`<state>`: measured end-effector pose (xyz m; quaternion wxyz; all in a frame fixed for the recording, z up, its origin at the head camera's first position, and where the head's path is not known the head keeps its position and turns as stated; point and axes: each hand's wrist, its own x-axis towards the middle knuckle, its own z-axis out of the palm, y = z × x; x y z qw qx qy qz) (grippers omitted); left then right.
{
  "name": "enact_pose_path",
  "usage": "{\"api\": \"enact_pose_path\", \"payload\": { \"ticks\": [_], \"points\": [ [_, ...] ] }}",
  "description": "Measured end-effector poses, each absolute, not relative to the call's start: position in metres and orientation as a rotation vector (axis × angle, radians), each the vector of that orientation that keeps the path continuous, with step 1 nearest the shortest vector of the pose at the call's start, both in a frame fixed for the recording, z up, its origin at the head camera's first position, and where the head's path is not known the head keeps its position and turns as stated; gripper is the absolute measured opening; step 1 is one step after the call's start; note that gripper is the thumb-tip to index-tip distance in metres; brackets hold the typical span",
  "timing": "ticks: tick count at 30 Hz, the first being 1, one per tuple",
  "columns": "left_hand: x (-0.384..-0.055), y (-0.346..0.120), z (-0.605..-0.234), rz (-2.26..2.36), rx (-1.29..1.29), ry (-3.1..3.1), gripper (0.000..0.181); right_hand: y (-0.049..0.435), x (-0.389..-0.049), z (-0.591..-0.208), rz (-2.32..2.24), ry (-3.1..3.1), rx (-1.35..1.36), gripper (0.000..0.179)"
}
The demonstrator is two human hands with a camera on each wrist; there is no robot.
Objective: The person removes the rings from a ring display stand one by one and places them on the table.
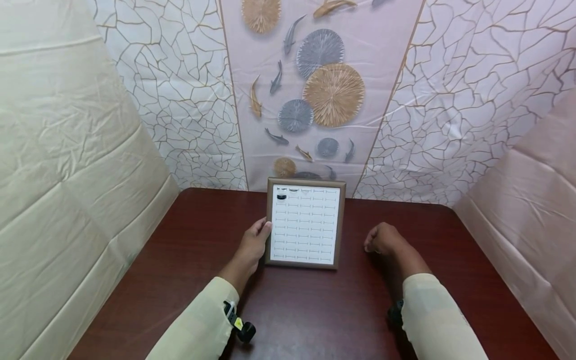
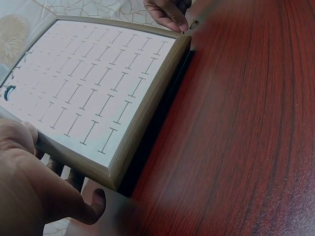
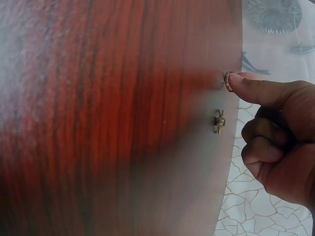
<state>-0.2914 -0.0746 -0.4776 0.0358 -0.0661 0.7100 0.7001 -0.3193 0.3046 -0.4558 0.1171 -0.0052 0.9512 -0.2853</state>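
Note:
My left hand (image 1: 253, 245) grips the left edge of a brown-framed white board (image 1: 303, 225), thumb at the front and fingers partly behind. The board stands tilted on the table, its face marked with rows of short I-shaped lines. A black ring-like band (image 1: 281, 197) sits near its upper left corner, below a few small dark pieces. Right of the board, my right hand (image 1: 386, 240) pinches a thin ring (image 3: 228, 82) between thumb and index finger, the other fingers curled. A gold ring with a stone (image 3: 220, 122) lies on the table beside that hand.
The dark red wood-grain table (image 1: 297, 310) ends at a patterned cloth backdrop (image 1: 189, 95). Pale cloth hangs at the left (image 1: 58, 175) and right sides. A small black camera (image 1: 245, 331) is strapped at the left sleeve.

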Motion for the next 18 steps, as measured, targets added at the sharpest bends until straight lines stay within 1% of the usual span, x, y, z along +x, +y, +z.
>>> {"api": "enact_pose_path", "payload": {
  "ticks": [18],
  "points": [
    [-0.2909, -0.0747, -0.4769, 2.161, -0.188, 2.174, 0.057, 0.3099, -0.3205, -0.462, -0.85, 2.796, -0.028, 0.009]
  ]
}}
